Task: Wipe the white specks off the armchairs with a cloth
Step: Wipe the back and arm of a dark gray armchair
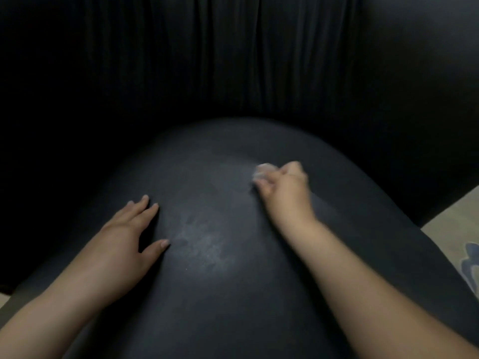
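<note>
Reaching in from the near edge, two bare forearms lay over the rounded black seat cushion (233, 307) of the armchair (233, 73). The left hand (124, 237) rested flat on the cushion, palm down, its grip apart: fingers spread and thumb angled out toward the middle, holding nothing. Just to the right of that thumb, a pale, dusty patch of white specks (204, 242) showed on the dark leather, between the two hands and nearer the left one.

Farther up the seat, the right hand (282, 187) was curled, its grip clamped on a small crumpled white cloth (261, 172). The cloth stuck out past the fingertips on the hand's left side and was pressed against the cushion; hand and cloth were blurred. Faint greyish smears lay on the leather around the cloth and toward the cushion's far curve.

Beyond the seat, the armchair's pleated black backrest stood in deep shadow. At the right edge, a strip of light floor (453, 224) with a blue-patterned thing on it showed past the cushion.
</note>
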A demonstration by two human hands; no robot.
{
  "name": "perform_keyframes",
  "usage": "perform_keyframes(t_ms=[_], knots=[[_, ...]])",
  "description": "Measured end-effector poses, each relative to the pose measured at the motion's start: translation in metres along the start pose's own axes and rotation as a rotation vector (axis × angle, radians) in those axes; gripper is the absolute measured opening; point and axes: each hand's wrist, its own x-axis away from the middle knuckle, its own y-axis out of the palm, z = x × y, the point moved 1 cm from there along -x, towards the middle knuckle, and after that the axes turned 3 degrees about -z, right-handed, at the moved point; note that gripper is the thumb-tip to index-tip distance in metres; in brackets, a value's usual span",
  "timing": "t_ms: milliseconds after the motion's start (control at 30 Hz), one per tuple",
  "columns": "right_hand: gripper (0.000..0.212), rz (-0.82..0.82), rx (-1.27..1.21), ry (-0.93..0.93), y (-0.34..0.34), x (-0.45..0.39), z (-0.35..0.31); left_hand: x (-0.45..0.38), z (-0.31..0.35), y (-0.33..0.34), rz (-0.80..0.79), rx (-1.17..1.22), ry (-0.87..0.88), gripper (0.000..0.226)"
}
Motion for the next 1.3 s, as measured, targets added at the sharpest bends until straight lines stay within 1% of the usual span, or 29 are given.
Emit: perform_keyframes(t_ms=[33,67,100,133,167,200,233,267,300,333,367,400,500,567,600,633,667,700,733,767,800,833,867,900,933,1000,1133,1200,1300], knots=[[0.021,0.012,-0.078,-0.102,0.016,0.008,-0.022,0.0,0.001,-0.001,0.006,-0.003,0.0,0.076],[0.024,-0.001,-0.126,-0.298,0.029,0.021,-0.042,0.0,0.001,-0.002,0.01,-0.009,0.001,0.075],[0.017,-0.098,-0.123,-0.436,0.032,0.035,-0.058,0.001,0.001,-0.003,0.008,-0.015,0.0,0.075],[0.013,-0.174,-0.135,-0.487,0.036,0.036,-0.06,0.001,0.0,-0.006,0.0,-0.021,-0.007,0.075],[0.018,-0.204,-0.14,-0.42,0.034,0.028,-0.053,0.004,-0.002,-0.008,-0.014,-0.027,-0.022,0.077],[0.021,-0.178,-0.127,-0.366,0.032,0.015,-0.044,0.007,-0.004,-0.01,-0.033,-0.035,-0.041,0.08],[0.02,-0.128,-0.14,-0.278,0.03,0.0,-0.035,0.011,-0.008,-0.011,-0.053,-0.048,-0.059,0.084],[0.018,-0.031,-0.117,-0.21,0.028,-0.013,-0.028,0.015,-0.011,-0.013,-0.071,-0.064,-0.071,0.088],[0.018,0.013,-0.112,-0.112,0.025,-0.019,-0.028,0.019,-0.014,-0.014,-0.089,-0.078,-0.081,0.092],[0.019,0.023,-0.093,-0.07,0.029,-0.018,-0.034,0.023,-0.016,-0.015,-0.106,-0.088,-0.088,0.096],[0.022,-0.008,-0.106,-0.04,0.032,-0.012,-0.049,0.027,-0.017,-0.016,-0.122,-0.091,-0.096,0.1],[0.023,-0.046,-0.126,-0.119,0.035,0.003,-0.066,0.028,-0.017,-0.016,-0.138,-0.088,-0.103,0.104],[0.028,-0.216,-0.224,-0.463,0.036,0.06,-0.1,0.028,-0.014,-0.014,-0.201,-0.086,-0.113,0.122],[0.034,-0.301,-0.229,-0.617,0.025,0.077,-0.092,0.026,-0.015,-0.013,-0.254,-0.096,-0.117,0.134],[0.032,-0.304,-0.203,-0.646,0.019,0.077,-0.082,0.025,-0.016,-0.013,-0.273,-0.096,-0.116,0.138],[0.025,-0.304,-0.192,-0.607,0.011,0.073,-0.071,0.025,-0.018,-0.014,-0.287,-0.092,-0.112,0.141],[0.014,-0.231,-0.163,-0.527,0.008,0.062,-0.054,0.024,-0.019,-0.014,-0.295,-0.084,-0.105,0.142],[0.007,-0.168,-0.212,-0.398,0.004,0.047,-0.034,0.024,-0.021,-0.014,-0.297,-0.075,-0.098,0.143],[0.019,-0.043,-0.216,-0.257,-0.001,0.03,-0.013,0.025,-0.022,-0.014,-0.296,-0.066,-0.09,0.144],[0.029,0.002,-0.216,-0.157,-0.007,0.016,0.003,0.026,-0.022,-0.013,-0.293,-0.058,-0.082,0.144],[0.029,0.0,-0.213,-0.09,-0.008,0.007,0.016,0.028,-0.022,-0.011,-0.286,-0.05,-0.074,0.144],[0.021,-0.018,-0.227,-0.036,-0.007,0.005,0.019,0.029,-0.022,-0.01,-0.276,-0.039,-0.068,0.145],[0.011,-0.025,-0.2,-0.04,-0.003,0.006,0.016,0.029,-0.022,-0.008,-0.263,-0.026,-0.064,0.145],[0.008,-0.031,-0.168,-0.066,0.002,0.01,0.012,0.029,-0.023,-0.005,-0.245,-0.015,-0.063,0.145],[0.016,-0.021,-0.141,-0.113,0.009,0.014,0.005,0.029,-0.023,-0.003,-0.226,-0.008,-0.063,0.144],[0.022,-0.012,-0.12,-0.158,0.012,0.02,-0.008,0.029,-0.024,0.002,-0.2,-0.007,-0.068,0.143],[0.028,-0.057,-0.216,-0.099,-0.01,0.025,-0.011,0.031,-0.018,0.007,-0.224,-0.029,-0.114,0.136],[0.031,-0.053,-0.198,-0.086,-0.025,0.03,-0.014,0.031,-0.013,0.005,-0.256,-0.048,-0.141,0.133],[0.032,-0.04,-0.203,0.003,-0.047,0.034,-0.019,0.03,-0.006,-0.001,-0.296,-0.061,-0.171,0.13]])
